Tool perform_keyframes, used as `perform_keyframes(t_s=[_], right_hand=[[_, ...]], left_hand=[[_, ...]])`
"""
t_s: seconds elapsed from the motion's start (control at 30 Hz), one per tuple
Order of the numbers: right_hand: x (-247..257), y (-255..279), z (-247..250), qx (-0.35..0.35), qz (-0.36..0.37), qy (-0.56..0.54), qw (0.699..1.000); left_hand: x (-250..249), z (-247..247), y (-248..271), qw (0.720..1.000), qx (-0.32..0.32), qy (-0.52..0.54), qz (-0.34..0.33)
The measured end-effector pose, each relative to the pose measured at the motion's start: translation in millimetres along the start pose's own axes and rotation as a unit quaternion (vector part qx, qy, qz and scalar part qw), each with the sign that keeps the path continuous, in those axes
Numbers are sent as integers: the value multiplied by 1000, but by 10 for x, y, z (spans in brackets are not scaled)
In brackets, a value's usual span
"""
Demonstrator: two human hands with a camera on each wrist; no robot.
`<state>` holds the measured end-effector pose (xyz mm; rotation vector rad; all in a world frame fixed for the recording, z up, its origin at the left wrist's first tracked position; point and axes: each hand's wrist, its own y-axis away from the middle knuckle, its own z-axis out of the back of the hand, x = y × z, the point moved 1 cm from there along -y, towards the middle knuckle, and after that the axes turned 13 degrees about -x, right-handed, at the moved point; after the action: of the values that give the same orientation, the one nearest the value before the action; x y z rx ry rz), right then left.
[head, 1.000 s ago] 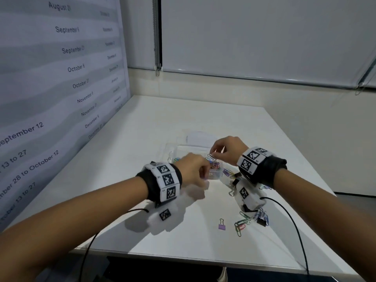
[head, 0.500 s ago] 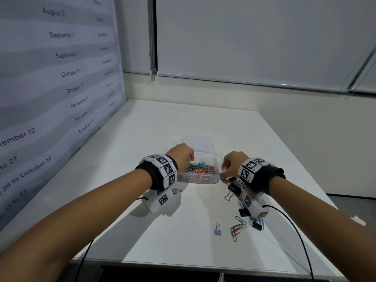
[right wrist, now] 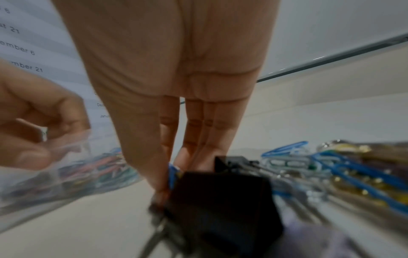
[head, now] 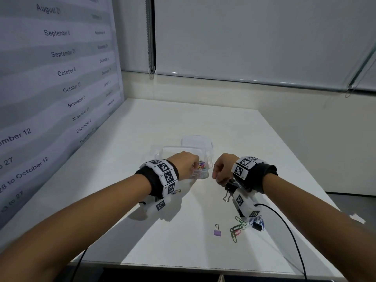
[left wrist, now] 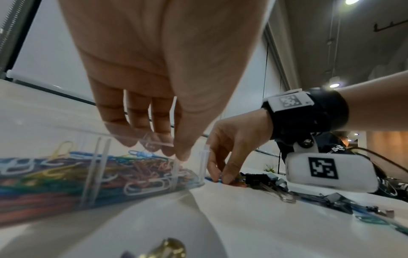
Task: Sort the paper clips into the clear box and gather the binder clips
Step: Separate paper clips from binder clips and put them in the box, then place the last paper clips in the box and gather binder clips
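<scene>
The clear box (head: pixel 205 159), (left wrist: pixel 99 174) holds a heap of coloured paper clips (head: pixel 200 166). My left hand (head: pixel 193 166), (left wrist: pixel 174 151) pinches its near wall, fingers inside and thumb outside. Just right of the box, my right hand (head: pixel 216 179), (right wrist: pixel 170 174) reaches down to the table and pinches a blue paper clip (right wrist: pixel 173 172). A black binder clip (head: pixel 230 188), (right wrist: pixel 220 200) lies right beside those fingers. Nearer me lie a purple binder clip (head: pixel 217 232), green and red paper clips (head: pixel 237 228), and blue clips with a black binder clip (head: pixel 257 223).
The box's clear lid (head: pixel 196 142) lies just behind it. A small purple binder clip (head: pixel 177 191) sits under my left wrist. The white table (head: pixel 162 123) runs to a wall at the left and back; its front edge is near me.
My right hand has left the top of the box and dropped to the table at its right. My left hand has shifted onto the box wall.
</scene>
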<state>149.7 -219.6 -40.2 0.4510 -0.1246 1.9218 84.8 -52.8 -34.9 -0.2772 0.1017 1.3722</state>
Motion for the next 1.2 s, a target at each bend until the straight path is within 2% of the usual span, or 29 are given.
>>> perform_keyframes(t_s=[0.13, 0.23, 0.37, 0.57, 0.67, 0.73, 0.83, 1.0, 1.07, 1.13, 1.2], right_hand=[[-19, 24, 28, 4, 0, -6, 1000], [-88, 16, 176, -24, -25, -45, 998], [-299, 52, 368, -84, -47, -64, 993], [-538, 156, 384, -76, -71, -41, 994], [-584, 162, 350, -97, -81, -10, 992], [-616, 156, 327, -97, -85, 4, 992], [-633, 152, 279, -45, -82, 6, 996], [-516, 150, 207, -21, -29, 16, 999], [-449, 154, 167, -16, -13, 10, 1000], [-401, 151, 133, -19, -8, 6, 1000], [-381, 151, 126, -18, -14, -8, 1000]], left_hand=[[-54, -1, 8, 999, -38, 3, -26], [-190, -16, 10, 994, -68, 18, -82], [-413, -101, -50, 992, -12, 26, -125], [-664, -307, -190, 988, 83, -47, -124], [-713, -424, -207, 984, 124, -75, -103], [-718, -480, -193, 980, 128, -104, -108], [-721, -494, -168, 981, 96, -106, -130], [-725, -418, -109, 993, 58, -10, -102], [-731, -366, -102, 997, 47, 24, -56], [-746, -333, -125, 997, 61, 38, -11], [-786, -340, -162, 997, 74, 33, -8]])
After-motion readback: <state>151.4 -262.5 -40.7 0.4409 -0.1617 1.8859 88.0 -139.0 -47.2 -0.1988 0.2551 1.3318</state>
